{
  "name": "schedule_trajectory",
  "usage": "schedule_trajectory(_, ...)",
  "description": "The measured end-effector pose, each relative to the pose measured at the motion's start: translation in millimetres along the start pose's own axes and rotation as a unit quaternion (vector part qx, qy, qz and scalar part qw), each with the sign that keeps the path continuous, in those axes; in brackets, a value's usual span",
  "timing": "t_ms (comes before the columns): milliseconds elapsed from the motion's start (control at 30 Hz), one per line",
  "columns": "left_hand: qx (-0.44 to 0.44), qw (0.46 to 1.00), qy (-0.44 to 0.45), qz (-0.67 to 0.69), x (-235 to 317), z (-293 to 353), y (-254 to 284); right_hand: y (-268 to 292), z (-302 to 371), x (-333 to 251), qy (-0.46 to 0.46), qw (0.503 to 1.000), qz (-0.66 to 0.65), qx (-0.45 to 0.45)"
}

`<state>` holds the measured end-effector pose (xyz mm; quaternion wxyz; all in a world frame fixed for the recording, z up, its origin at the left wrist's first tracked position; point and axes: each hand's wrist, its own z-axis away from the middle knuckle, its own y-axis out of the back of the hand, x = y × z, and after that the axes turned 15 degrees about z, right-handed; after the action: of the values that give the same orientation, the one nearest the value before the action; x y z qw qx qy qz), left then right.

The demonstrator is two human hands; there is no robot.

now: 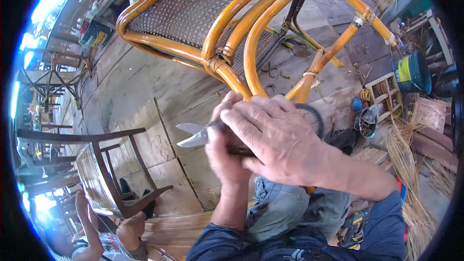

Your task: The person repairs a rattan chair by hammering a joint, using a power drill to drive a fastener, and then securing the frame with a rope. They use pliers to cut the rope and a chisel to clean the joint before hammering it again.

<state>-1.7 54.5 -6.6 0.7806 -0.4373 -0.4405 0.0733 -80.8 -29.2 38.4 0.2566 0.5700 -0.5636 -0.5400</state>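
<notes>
A pair of scissors [192,138] sticks out to the left of my hands, its two silver blades parted. A dark loop that looks like its handle shows to the right, beyond my knuckles. My right hand [280,137] is closed over the middle of the scissors, fingers bent. Slightly blurred, my left hand [226,152] is closed just below and left of it, by the base of the blades; what lies inside is hidden. Beyond both hands a glossy orange-brown rattan chair [256,34] lies tipped over, its curved poles running down to my fingers. Its panel is dark woven cane.
Left, another person [87,232] sits beside a dark wooden chair [99,179]. To the right are a divided wooden tray [384,97], a dark green bucket [419,73], a metal bowl [367,126] and loose fibre strands [408,164]. Scraps litter the plank floor [145,116].
</notes>
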Motion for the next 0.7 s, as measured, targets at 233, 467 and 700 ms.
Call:
schedule_trajectory(233,-0.174,0.975,0.073,0.118,55,-45,54,-41,-36,147,-0.314,0.828,-0.464,-0.036)
schedule_trajectory(467,-0.085,0.916,-0.067,-0.387,48,-50,54,-181,-110,186,-0.189,0.670,-0.697,-0.172)
schedule_trajectory(700,-0.060,0.902,-0.046,-0.424,15,-60,54,-235,-152,216,-0.109,0.728,-0.642,-0.213)
